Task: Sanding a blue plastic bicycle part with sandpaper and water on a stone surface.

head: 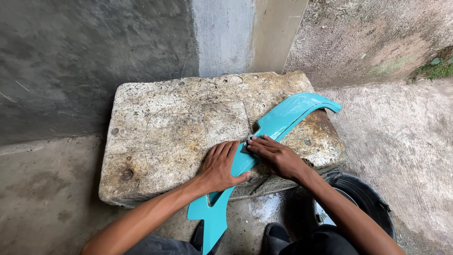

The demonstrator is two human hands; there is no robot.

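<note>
Long curved turquoise panel (278,123), glossy plastic, lies diagonally across the front right part of a rough stone block (165,127); its upper end arcs past the block's right edge, its lower end hangs off the front edge and drops down between the person's knees; a cut-out shows in the lower part. Left hand (220,166) lies flat on the panel and block near the front edge, fingers together and stretched forward, thumb hooked over the panel's right side; pressing, not gripping around it. Right hand (276,155) rests palm down on the panel just beside the left, fingers extended and close together, fingertips pointing left toward a notch in the panel's edge; whether it pins anything under the fingers cannot be told. The two hands nearly touch. Black bucket (361,200) stands at lower right, just below the block's corner, partly behind the right forearm; wet concrete floor (47,189) around; grey plastered wall (94,56) behind the block.
</note>
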